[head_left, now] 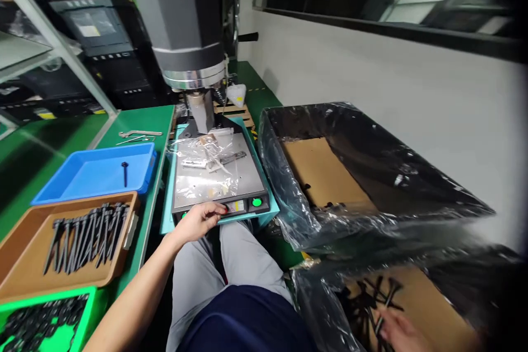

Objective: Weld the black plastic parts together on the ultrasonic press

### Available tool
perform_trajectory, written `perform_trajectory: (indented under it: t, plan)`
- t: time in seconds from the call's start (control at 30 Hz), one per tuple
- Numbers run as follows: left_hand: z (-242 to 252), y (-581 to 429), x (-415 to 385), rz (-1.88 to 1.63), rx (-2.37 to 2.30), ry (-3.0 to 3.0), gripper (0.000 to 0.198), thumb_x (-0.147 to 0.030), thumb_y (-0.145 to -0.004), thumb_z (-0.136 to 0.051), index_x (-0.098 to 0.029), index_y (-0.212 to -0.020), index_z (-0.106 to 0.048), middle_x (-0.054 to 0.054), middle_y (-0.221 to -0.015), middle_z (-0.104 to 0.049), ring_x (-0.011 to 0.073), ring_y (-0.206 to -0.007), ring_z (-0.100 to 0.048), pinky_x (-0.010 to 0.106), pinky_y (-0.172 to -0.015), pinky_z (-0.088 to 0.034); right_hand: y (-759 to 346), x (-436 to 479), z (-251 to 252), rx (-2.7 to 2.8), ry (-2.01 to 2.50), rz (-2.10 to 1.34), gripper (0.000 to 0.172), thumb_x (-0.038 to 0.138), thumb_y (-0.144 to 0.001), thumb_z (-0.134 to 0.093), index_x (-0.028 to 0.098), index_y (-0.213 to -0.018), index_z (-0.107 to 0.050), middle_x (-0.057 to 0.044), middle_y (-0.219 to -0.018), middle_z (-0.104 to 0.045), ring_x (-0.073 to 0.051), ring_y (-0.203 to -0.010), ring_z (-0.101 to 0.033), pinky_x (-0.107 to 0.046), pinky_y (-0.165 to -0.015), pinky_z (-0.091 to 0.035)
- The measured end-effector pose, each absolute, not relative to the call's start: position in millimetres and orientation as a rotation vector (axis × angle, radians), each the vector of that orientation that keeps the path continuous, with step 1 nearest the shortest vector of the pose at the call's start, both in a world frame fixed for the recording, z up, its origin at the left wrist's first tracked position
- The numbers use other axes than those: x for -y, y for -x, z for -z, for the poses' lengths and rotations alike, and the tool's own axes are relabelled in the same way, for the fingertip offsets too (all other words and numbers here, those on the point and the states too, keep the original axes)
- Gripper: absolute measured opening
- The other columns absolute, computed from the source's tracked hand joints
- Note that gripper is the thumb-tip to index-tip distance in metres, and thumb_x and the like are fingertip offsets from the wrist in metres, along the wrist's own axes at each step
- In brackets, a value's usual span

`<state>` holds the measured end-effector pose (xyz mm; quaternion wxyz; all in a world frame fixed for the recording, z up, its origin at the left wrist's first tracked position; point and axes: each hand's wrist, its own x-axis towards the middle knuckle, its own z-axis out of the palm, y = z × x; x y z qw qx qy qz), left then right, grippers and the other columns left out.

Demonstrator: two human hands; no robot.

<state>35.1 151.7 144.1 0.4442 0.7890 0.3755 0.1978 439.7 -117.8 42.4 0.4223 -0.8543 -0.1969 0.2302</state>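
Note:
My left hand (201,221) holds nothing. Its fingers are stretched out over the front panel of the press-like machine's base, close to a red button (225,209). At lower right my right hand (398,330), smeared by motion, reaches into a plastic-lined box (437,291). Its fingers close around a black rod-shaped part with a flared head (392,289), among several similar dark parts. On the metal base plate (247,176) lie clear plastic film (193,148) and metal strips (226,161), below the machine's grey head (202,113).
To the left, a blue tray (91,173) contains one black part (125,175). A brown tray (25,264) carries several long black parts (88,236); a green bin (97,302) contains small black pieces. A wrench (142,133) lies behind. Another lined box (338,170) stands right.

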Motion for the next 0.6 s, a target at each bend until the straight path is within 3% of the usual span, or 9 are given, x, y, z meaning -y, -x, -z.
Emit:
perform_trajectory:
  t: [0.13, 0.2, 0.37, 0.6]
  plan:
    - [-149, -73, -138, -0.546, -0.734, -1.911, 0.021, -0.027, -0.089, -0.055, -0.018, -0.102, -0.069, 0.01, -0.114, -0.068, 0.0214, -0.108, -0.062, 0.035, -0.096, -0.047, -418, 91, -93, 0.585, 1.963, -0.573, 0.039, 0.061, -0.075, -0.061, 0.022, -0.079, -0.064, -0.012, -0.081, -0.07, -0.02, -0.058, -0.063, -0.036, -0.062, -0.052]
    - [-156, -90, -126, -0.599, -0.665, -1.833, 0.023, -0.029, -0.088, -0.059, -0.018, -0.105, -0.068, 0.01, -0.114, -0.068, 0.0212, -0.105, -0.062, 0.035, -0.094, -0.048, -383, 61, -111, 0.828, 1.871, -0.587, 0.037, 0.057, -0.079, -0.061, 0.02, -0.082, -0.064, -0.01, -0.08, -0.07, -0.02, -0.059, -0.063, -0.033, -0.059, -0.053]
    - [-171, -101, -96, -0.809, -0.623, -1.61, 0.041, -0.033, -0.075, -0.077, -0.018, -0.112, -0.067, 0.01, -0.104, -0.071, 0.0198, -0.093, -0.064, 0.033, -0.085, -0.051, -296, -12, -126, 1.517, 1.483, -0.313, 0.013, 0.033, -0.09, -0.059, 0.021, -0.088, -0.063, -0.005, -0.083, -0.067, -0.018, -0.074, -0.065, -0.029, -0.072, -0.053]
    - [-164, -73, -87, -1.167, -0.75, -1.49, 0.028, -0.031, -0.071, -0.079, -0.018, -0.094, -0.072, 0.006, -0.091, -0.068, 0.0161, -0.082, -0.062, 0.028, -0.074, -0.051, -250, -67, -121, 1.837, 1.141, -0.249, 0.009, 0.027, -0.094, -0.056, 0.021, -0.096, -0.061, -0.006, -0.085, -0.067, -0.018, -0.078, -0.064, -0.029, -0.07, -0.052]
